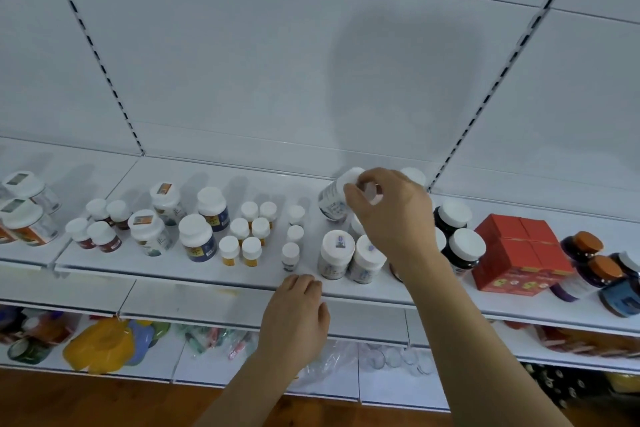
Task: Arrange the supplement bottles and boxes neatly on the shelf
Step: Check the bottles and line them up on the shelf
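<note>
Head view, supplement shelf [346, 291]. Right hand [391, 215] is gripping a white-capped bottle [334, 199] by its cap, fingers curled round it, holding it tilted near the shelf's back edge, probably to seat it behind two matching white bottles [351, 258] at the front edge. Left hand [298, 312] is resting fingers on the front edge, holding nothing, likely for balance. Red boxes [516, 253] are standing stacked toward the right end.
</note>
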A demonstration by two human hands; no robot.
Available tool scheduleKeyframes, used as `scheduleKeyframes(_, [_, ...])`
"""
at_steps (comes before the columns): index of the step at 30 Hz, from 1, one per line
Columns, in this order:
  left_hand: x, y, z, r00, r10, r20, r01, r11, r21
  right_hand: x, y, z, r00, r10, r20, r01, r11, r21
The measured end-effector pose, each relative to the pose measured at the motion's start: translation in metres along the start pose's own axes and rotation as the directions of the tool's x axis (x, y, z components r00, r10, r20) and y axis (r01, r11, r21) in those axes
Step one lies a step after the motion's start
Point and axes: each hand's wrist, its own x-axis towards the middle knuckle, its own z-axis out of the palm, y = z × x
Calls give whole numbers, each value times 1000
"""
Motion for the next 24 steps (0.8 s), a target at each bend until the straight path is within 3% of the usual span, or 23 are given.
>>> scheduleKeyframes(2, [8, 4, -22, 990, -140, 34, 144, 967, -212, -10, -5, -20, 996, 79, -33, -75, 992, 99])
scheduleKeyframes(5, [15, 19, -62, 958, -287, -5, 240, 810, -535, -28, -11, -44, 979, 206, -15, -195, 947, 256])
scheduleKeyframes(7, [14, 34, -88, 929, -361, -80, 165, 598, -784, -40, -16, -54, 969, 248, 3, -233, 908, 348])
scheduleKeyframes(9, [9, 53, -105, 933, -353, -73, 71, 379, -923, -51, -20, -58, 960, 281, 12, -259, 867, 425])
scheduleKeyframes(11, [3, 67, -111, 927, -370, -65, 46, 285, -957, -61, -22, -60, 947, 320, -11, -271, 818, 508])
scheduleKeyframes(15, [-2, 80, -110, 882, -465, -79, 15, 195, -981, -72, -19, -62, 925, 380, 16, -307, 721, 621])
scheduleKeyframes(18, [-2, 85, -113, 861, -500, -90, 7, 188, -982, -82, -19, -59, 931, 358, 69, -291, 614, 734])
scheduleKeyframes(21, [-3, 88, -116, 841, -528, -118, -29, 173, -984, -88, -26, -54, 931, 365, 20, -222, 521, 824])
scheduleKeyframes(24, [-3, 92, -119, 828, -545, -134, -106, 83, -991, -89, -27, -46, 912, 409, -21, -220, 532, 817])
